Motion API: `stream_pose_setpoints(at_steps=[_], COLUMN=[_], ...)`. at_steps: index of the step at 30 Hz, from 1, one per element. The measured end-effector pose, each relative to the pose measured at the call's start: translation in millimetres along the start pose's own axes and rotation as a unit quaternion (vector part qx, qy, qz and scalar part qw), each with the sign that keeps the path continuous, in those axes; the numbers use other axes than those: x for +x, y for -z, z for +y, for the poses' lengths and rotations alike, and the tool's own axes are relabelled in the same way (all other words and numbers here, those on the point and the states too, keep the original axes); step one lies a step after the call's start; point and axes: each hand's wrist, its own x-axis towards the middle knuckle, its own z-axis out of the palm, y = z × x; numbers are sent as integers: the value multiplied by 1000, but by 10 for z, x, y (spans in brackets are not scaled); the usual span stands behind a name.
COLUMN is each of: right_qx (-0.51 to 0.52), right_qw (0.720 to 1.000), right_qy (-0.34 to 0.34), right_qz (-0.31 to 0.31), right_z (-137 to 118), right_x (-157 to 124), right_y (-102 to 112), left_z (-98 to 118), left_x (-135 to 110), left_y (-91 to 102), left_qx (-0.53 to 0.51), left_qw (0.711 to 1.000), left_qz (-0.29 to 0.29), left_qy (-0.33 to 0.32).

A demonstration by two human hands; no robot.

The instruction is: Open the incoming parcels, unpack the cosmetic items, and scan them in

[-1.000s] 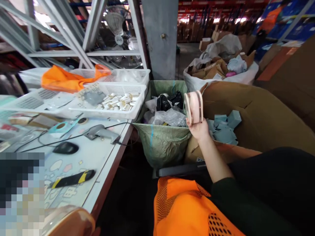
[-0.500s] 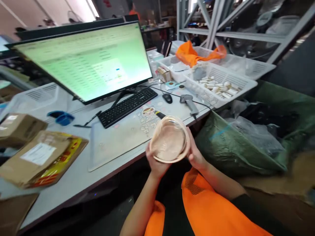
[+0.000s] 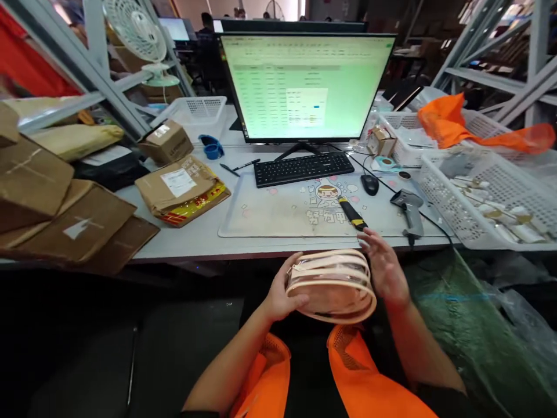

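A round clear plastic zip pouch (image 3: 333, 284) with beige trim is held over my lap, just below the desk's front edge. My left hand (image 3: 282, 293) grips its left side, thumb on the near face. Beside the pouch's right edge is my right hand (image 3: 385, 270), its fingers apart and slightly blurred; it seems to hold nothing. On the desk mat (image 3: 278, 212) beyond lies a yellow and black utility knife (image 3: 352, 213). A grey barcode scanner (image 3: 409, 212) rests to the right of it.
A monitor (image 3: 308, 87), keyboard (image 3: 304, 168) and mouse (image 3: 369, 184) stand on the desk. Cardboard parcels (image 3: 183, 186) lie at the left. White baskets (image 3: 474, 215) with small white items and orange cloth (image 3: 448, 122) are at the right, above a green sack (image 3: 470, 325).
My view has swung left and levelled. The pouch has tilted so its zipped side shows. My right hand has come off it, while my left hand keeps hold.
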Motion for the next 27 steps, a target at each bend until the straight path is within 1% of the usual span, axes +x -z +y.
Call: stream_pose_setpoints(at_steps=[1,2,3,4,5,6,7,8,9,10,12,15,17,20,21,23,25,27], right_qx=[-55,-118,-172,-218,-258,-291,-320,-349,-376,-401,-428,-427,-431,-432,-426,-402,-374,-354], right_qw=[996,978,944,900,853,810,776,748,726,711,691,666,639,611,609,621,648,675], right_qy=[20,30,36,43,51,60,69,76,82,87,99,131,154,180,187,201,223,253], right_qz=[-69,-170,-280,-374,-450,-505,-540,-560,-570,-571,-574,-597,-619,-638,-642,-642,-625,-595], right_z=[-159,-319,-463,-581,-666,-719,-742,-744,-728,-701,-616,-446,-349,-317,-341,-417,-470,-441], right_x=[141,280,406,510,586,633,654,655,641,621,578,533,514,492,482,432,318,150], right_y=[60,71,30,-58,-180,-319,-458,-584,-690,-772,-878,-975,-1030,-1042,-1012,-899,-753,-633], left_z=[59,116,165,201,223,230,224,210,192,173,154,190,238,290,295,286,245,169], left_x=[-19,-27,-25,-14,1,14,24,26,22,14,-6,-23,-43,-179,-268,-510,-796,-1047], left_y=[55,96,124,144,159,174,194,220,256,299,392,489,515,581,622,718,780,750], left_qx=[29,55,73,80,73,57,40,27,18,12,2,3,11,13,16,6,-48,-132], left_qw=[999,995,990,985,980,975,970,967,965,965,961,948,943,945,949,962,972,969], left_qz=[-44,-83,-116,-148,-177,-204,-222,-232,-232,-227,-223,-254,-267,-248,-229,-165,-74,28], left_qy=[12,21,30,42,55,70,86,102,117,132,163,190,196,211,215,219,218,205])
